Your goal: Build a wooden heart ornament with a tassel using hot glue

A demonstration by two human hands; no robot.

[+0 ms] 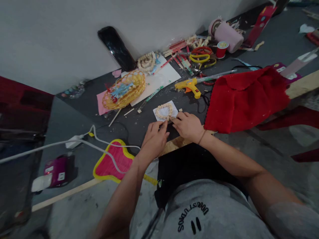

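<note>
On the dark table, a small square of white paper (175, 108) lies in front of me. On it sits a ring of small beige chunks (163, 116). My left hand (155, 136) is at the paper's near edge, fingers curled, the fingertips closed on that edge. From the right, my right hand (188, 126) reaches the ring's lower right side, with thumb and forefinger brought together there. Whatever is between those fingertips is too small to make out. A yellow glue gun (189, 87) rests just beyond my right hand, with a loose beige chunk (180, 110) near the paper.
A yellow woven basket (139, 87) stands back left, near a leaning phone (117, 48). Scissors (200, 59), a red thread spool (221, 51) and a pink tumbler (230, 36) are at the back. Red cloth (245, 99) drapes over the right edge; a pink-yellow fan (113, 162) and white cable (104, 151) lie left.
</note>
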